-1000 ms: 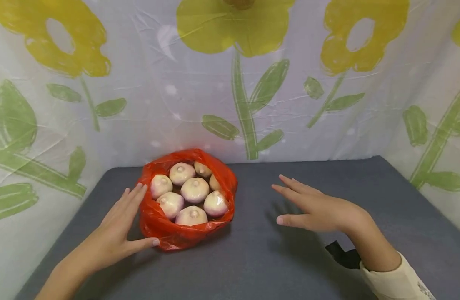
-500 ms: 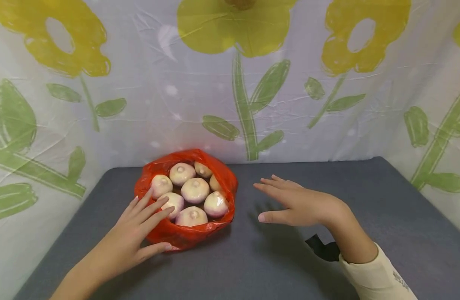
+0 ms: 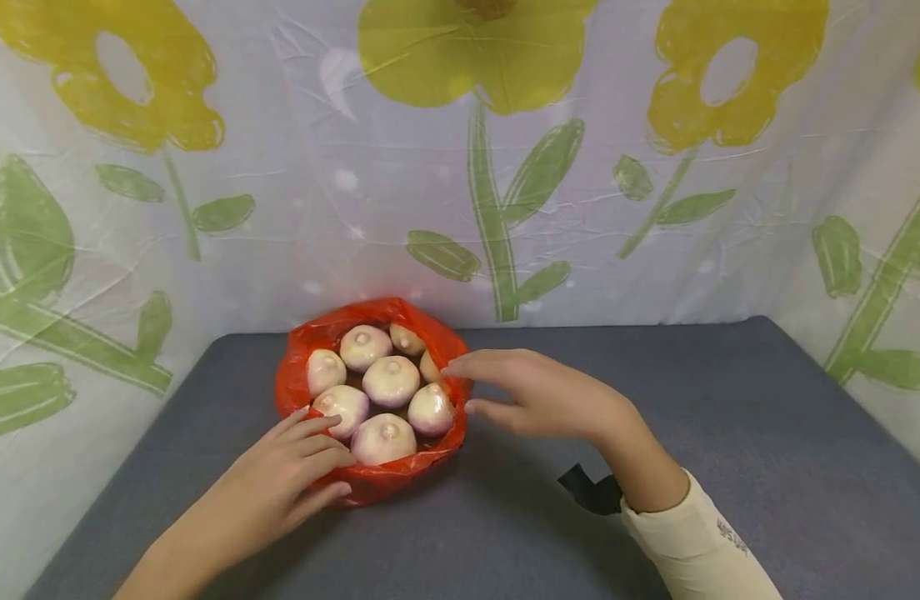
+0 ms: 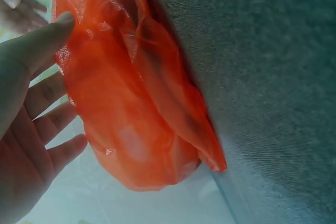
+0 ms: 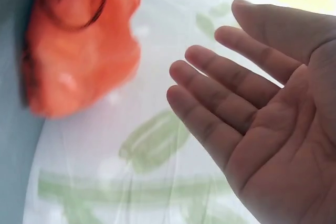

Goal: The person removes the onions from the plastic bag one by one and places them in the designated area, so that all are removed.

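A red plastic bag [image 3: 370, 487] stands with its mouth spread wide at the left of the table. Inside lie several round, cream-white bulbs [image 3: 391, 381] with purplish lower sides and small nubs on top. My left hand [image 3: 280, 471] is at the bag's near-left rim, fingers slightly bent over the edge; in the left wrist view its thumb overlaps the bag's outer side [image 4: 121, 103]. From the right comes my right hand [image 3: 542, 396], its fingertips overlapping the right rim in the head view. The right wrist view has its fingers [image 5: 220, 85] loosely extended, nothing in the palm.
The dark grey table [image 3: 655, 375] carries the bag. A black angular patch [image 3: 591, 490] shows beside the right wrist. Behind and at both sides hangs a white cloth [image 3: 317, 208] printed with yellow flowers and green leaves.
My right hand has moved left to the bag's right rim. The left hand has shifted right and toward me, now at the near-left rim. The bag has stayed in place.
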`<state>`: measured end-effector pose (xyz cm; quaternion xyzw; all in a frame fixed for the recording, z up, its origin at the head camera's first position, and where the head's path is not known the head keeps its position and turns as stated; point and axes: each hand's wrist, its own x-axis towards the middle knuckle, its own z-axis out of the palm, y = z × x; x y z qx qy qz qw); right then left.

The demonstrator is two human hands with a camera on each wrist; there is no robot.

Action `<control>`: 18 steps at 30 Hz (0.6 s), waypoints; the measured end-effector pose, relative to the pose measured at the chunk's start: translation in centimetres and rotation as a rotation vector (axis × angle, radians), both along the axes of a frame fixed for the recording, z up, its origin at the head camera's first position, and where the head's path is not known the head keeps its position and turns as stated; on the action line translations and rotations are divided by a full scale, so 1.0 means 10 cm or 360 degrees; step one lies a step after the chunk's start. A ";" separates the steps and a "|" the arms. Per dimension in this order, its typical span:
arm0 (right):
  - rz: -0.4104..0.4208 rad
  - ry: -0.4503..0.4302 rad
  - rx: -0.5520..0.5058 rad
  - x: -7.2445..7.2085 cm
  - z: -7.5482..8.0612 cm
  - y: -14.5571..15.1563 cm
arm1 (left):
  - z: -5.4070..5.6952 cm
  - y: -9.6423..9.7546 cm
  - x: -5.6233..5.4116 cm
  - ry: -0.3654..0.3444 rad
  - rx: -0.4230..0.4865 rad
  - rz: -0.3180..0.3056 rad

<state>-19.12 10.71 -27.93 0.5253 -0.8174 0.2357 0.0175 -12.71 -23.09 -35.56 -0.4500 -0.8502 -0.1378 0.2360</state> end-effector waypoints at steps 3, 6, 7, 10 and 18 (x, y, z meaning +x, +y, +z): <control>0.0020 -0.0011 0.0013 -0.04 0.00 -0.21 | 0.03 0.02 -0.01 0.0039 -0.0006 -0.0032; 0.0024 -0.0094 0.0061 -0.08 -0.02 -0.43 | 0.08 0.05 -0.01 0.0051 -0.0049 -0.0008; 0.0037 -0.0127 0.0075 -0.10 -0.03 -0.50 | 0.10 0.07 -0.01 0.0040 -0.0070 0.0011; 0.0040 -0.0174 0.0126 -0.14 -0.07 -0.69 | 0.17 0.12 -0.01 -0.0065 -0.0153 0.0082; -0.0385 0.0011 0.0508 -0.22 -0.19 -0.89 | 0.26 0.22 -0.06 -0.0318 -0.0373 0.0196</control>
